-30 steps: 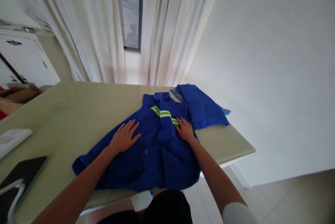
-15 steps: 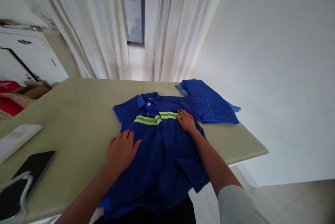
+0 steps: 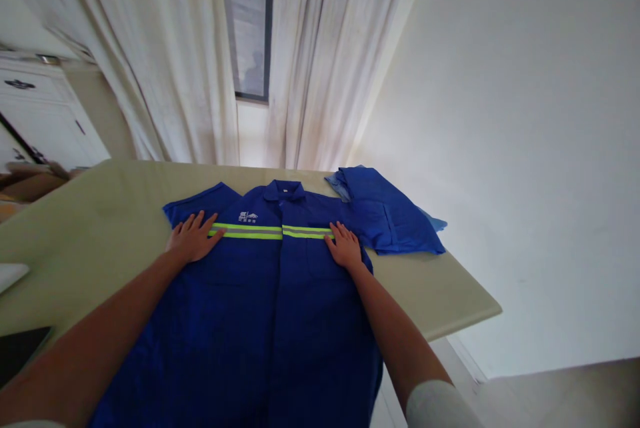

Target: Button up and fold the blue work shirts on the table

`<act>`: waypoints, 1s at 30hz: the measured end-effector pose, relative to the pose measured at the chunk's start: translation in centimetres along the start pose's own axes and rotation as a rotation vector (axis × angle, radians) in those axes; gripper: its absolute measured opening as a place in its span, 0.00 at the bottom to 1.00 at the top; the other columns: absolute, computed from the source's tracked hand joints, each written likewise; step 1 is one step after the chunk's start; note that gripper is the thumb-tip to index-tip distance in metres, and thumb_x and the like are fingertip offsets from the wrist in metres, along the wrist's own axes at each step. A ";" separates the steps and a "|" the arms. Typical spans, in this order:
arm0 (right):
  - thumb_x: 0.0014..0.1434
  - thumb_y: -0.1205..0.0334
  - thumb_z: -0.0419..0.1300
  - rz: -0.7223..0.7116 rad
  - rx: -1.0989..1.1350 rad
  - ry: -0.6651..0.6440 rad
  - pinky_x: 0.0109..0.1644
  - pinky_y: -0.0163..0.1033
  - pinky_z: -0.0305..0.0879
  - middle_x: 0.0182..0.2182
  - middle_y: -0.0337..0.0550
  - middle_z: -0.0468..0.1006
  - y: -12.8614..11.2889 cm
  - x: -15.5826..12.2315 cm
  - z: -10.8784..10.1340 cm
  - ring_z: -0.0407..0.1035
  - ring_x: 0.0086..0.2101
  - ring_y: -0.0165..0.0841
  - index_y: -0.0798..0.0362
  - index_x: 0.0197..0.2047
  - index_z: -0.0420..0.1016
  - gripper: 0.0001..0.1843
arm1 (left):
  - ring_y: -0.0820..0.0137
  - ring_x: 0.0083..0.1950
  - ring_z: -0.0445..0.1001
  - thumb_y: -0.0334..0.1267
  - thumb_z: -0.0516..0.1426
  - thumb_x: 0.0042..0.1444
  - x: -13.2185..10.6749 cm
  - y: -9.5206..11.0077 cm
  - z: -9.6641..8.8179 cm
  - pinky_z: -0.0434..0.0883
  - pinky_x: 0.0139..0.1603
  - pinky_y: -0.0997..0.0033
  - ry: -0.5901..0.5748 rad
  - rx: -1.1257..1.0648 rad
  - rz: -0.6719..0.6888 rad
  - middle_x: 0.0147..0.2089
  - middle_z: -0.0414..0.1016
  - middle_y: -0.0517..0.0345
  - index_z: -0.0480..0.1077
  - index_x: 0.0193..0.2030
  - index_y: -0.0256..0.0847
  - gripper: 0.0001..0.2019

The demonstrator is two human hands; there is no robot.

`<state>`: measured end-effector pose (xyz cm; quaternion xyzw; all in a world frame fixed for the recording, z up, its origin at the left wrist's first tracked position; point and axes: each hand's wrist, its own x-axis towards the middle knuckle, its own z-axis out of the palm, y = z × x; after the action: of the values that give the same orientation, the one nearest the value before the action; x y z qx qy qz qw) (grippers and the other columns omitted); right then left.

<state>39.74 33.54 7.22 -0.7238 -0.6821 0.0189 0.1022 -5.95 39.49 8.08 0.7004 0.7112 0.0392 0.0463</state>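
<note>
A blue work shirt (image 3: 240, 301) with a collar, a white chest logo and a yellow-green reflective stripe lies front side up, its collar pointing away from me. My left hand (image 3: 193, 239) rests with fingers spread on the left end of the stripe, near that sleeve. On the right end of the stripe my right hand (image 3: 345, 246) lies flat, fingers apart. The shirt's lower part spreads toward me, and its bottom hem is out of view.
Folded blue clothing (image 3: 370, 181) lies at the table's back right, by the shirt's right sleeve. A dark phone-like device (image 3: 20, 351) and a white object (image 3: 11, 275) are at the left. Curtains (image 3: 175, 68) hang behind the table (image 3: 125, 195); a wall stands to the right.
My left hand has moved left and away from me, and the left half of the shirt is now spread wider and flatter, showing the logo. My right hand stays on the stripe.
</note>
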 end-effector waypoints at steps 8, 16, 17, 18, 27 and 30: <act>0.75 0.46 0.44 -0.014 -0.025 -0.033 0.74 0.48 0.44 0.75 0.46 0.55 -1.2 3.6 -0.3 0.50 0.72 0.39 0.47 0.76 0.57 0.32 | 0.45 0.79 0.48 0.57 0.44 0.68 -4.7 11.5 0.6 0.49 0.74 0.35 0.135 -0.072 0.140 0.81 0.46 0.49 0.51 0.79 0.48 0.35; 0.70 0.46 0.55 -0.180 0.086 0.109 0.64 0.52 0.58 0.64 0.58 0.69 -10.9 1.6 -1.6 0.63 0.61 0.49 0.50 0.72 0.62 0.32 | 0.42 0.80 0.45 0.66 0.43 0.66 0.1 11.6 1.8 0.41 0.74 0.30 0.072 -0.112 0.159 0.80 0.48 0.49 0.56 0.77 0.52 0.37; 0.68 0.43 0.57 -0.244 0.163 0.121 0.61 0.51 0.61 0.62 0.56 0.71 -12.9 0.6 -1.2 0.65 0.58 0.48 0.48 0.72 0.61 0.34 | 0.42 0.80 0.45 0.65 0.43 0.66 0.7 11.4 1.7 0.41 0.74 0.30 0.077 -0.113 0.157 0.80 0.49 0.50 0.57 0.76 0.53 0.36; 0.66 0.41 0.59 -0.294 0.218 0.112 0.59 0.51 0.63 0.60 0.54 0.72 -14.6 -0.3 -0.6 0.67 0.56 0.48 0.47 0.72 0.61 0.36 | 0.43 0.80 0.45 0.63 0.43 0.67 1.3 11.1 1.8 0.42 0.74 0.30 0.083 -0.114 0.152 0.80 0.49 0.50 0.58 0.76 0.53 0.35; 0.53 0.75 0.52 -0.304 0.630 0.114 0.54 0.42 0.66 0.43 0.44 0.77 -15.3 0.3 2.4 0.71 0.45 0.37 0.49 0.48 0.73 0.21 | 0.48 0.78 0.52 0.58 0.44 0.68 2.4 10.0 2.1 0.46 0.75 0.34 0.137 -0.118 0.132 0.78 0.56 0.52 0.63 0.73 0.50 0.31; 0.58 0.71 0.54 -0.239 0.827 0.122 0.49 0.40 0.68 0.41 0.41 0.79 -14.4 0.9 2.5 0.74 0.42 0.36 0.48 0.47 0.72 0.15 | 0.49 0.79 0.51 0.58 0.42 0.69 2.3 10.1 2.1 0.45 0.75 0.34 0.133 -0.107 0.127 0.79 0.55 0.52 0.61 0.74 0.50 0.32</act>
<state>25.26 35.42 7.39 -0.5377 -0.6889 0.2360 0.4250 4.25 41.90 7.22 0.7363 0.6639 0.1264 0.0336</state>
